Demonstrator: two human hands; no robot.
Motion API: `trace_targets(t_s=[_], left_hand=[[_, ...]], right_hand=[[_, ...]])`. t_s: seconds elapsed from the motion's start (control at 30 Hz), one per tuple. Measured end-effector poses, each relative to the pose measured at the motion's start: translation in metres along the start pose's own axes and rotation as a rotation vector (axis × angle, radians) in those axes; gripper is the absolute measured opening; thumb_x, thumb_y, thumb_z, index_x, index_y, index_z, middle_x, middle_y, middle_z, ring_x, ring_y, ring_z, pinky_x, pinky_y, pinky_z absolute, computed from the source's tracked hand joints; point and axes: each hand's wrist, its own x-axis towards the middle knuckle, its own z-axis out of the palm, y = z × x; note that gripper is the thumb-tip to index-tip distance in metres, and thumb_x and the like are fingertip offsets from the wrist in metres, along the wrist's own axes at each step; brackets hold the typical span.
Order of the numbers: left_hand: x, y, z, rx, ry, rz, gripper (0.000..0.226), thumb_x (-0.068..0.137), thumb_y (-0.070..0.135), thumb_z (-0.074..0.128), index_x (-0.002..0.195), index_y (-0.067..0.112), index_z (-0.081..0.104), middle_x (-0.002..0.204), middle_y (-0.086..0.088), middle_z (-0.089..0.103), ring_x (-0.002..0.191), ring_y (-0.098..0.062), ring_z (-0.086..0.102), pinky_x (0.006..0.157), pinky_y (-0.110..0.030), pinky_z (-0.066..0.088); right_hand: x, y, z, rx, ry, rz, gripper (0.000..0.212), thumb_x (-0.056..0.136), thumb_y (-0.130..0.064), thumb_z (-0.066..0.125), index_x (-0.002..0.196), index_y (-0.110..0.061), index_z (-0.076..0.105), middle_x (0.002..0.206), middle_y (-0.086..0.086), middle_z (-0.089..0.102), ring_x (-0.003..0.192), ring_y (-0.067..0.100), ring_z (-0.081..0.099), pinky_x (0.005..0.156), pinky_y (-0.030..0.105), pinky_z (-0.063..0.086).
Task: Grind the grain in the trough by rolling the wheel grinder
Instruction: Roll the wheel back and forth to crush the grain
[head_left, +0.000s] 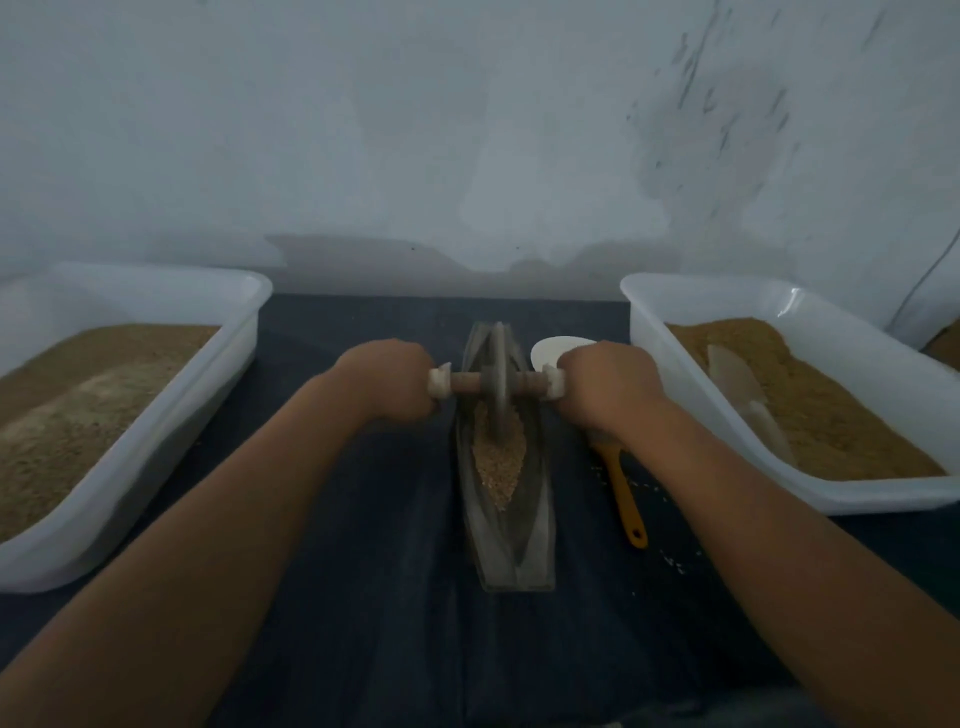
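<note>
Dark cloth covers the desk (363, 571). Your left hand (389, 379) and right hand (608, 384), arms stretched forward, curl their fingers round the wooden axle ends of the grey metal wheel grinder (500, 364). It stands in the long grey trough (535, 540) of tan grain (498, 462) at the desk's middle.

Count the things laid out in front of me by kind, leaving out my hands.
white tubs: 2
trough: 1
wheel grinder: 1
yellow-handled brush: 1
white dish: 1
pale scoop, lying in the right tub: 1
Total: 7
</note>
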Motion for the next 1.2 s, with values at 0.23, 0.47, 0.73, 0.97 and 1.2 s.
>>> trace_targets(t_s=[0.23, 0.47, 0.73, 0.97, 1.2], left_hand=[[-0.058, 0.004, 0.021, 0.018, -0.081, 0.08, 0.038, 0.078, 0.059, 0.055, 0.067, 0.023, 0.06, 0.065, 0.009, 0.06, 0.062, -0.009, 0.059, 0.058, -0.028, 0.048], [-0.002, 0.012, 0.01, 0.022, 0.129, -0.161, 0.028, 0.083, 0.048, 0.061, 0.073, 0.022, 0.058, 0.074, 0.004, 0.06, 0.068, -0.021, 0.06, 0.066, -0.034, 0.053], [-0.042, 0.016, 0.002, 0.13, -0.123, 0.069, 0.02, 0.077, 0.037, 0.064, 0.068, 0.021, 0.057, 0.066, 0.006, 0.058, 0.061, -0.013, 0.059, 0.052, -0.025, 0.044], [-0.012, 0.023, -0.005, 0.169, 0.09, -0.044, 0.021, 0.079, 0.042, 0.063, 0.072, 0.024, 0.056, 0.07, 0.007, 0.056, 0.064, -0.019, 0.057, 0.063, -0.033, 0.048], [-0.02, 0.022, -0.001, 0.081, 0.032, -0.054, 0.02, 0.08, 0.039, 0.061, 0.071, 0.024, 0.053, 0.072, 0.007, 0.056, 0.07, -0.022, 0.059, 0.066, -0.035, 0.053]], right_hand=[[-0.06, 0.021, 0.012, 0.064, -0.224, -0.137, 0.026, 0.088, -0.052, 0.061, 0.07, -0.033, 0.061, 0.068, -0.011, 0.061, 0.061, 0.002, 0.057, 0.055, 0.025, 0.043], [0.005, -0.006, -0.007, 0.015, 0.046, -0.026, 0.024, 0.086, -0.04, 0.065, 0.068, -0.026, 0.057, 0.07, -0.005, 0.06, 0.061, 0.014, 0.053, 0.06, 0.033, 0.047], [-0.049, 0.011, -0.001, 0.138, -0.373, -0.062, 0.025, 0.08, -0.055, 0.064, 0.071, -0.032, 0.066, 0.066, -0.01, 0.065, 0.06, 0.004, 0.061, 0.053, 0.026, 0.045], [-0.029, -0.002, 0.003, 0.091, -0.058, -0.007, 0.022, 0.091, -0.047, 0.061, 0.078, -0.03, 0.063, 0.072, -0.009, 0.058, 0.067, 0.012, 0.059, 0.054, 0.03, 0.039], [-0.016, -0.004, -0.005, 0.112, -0.049, -0.035, 0.027, 0.096, -0.042, 0.056, 0.074, -0.027, 0.062, 0.074, -0.006, 0.064, 0.069, 0.015, 0.06, 0.063, 0.035, 0.052]])
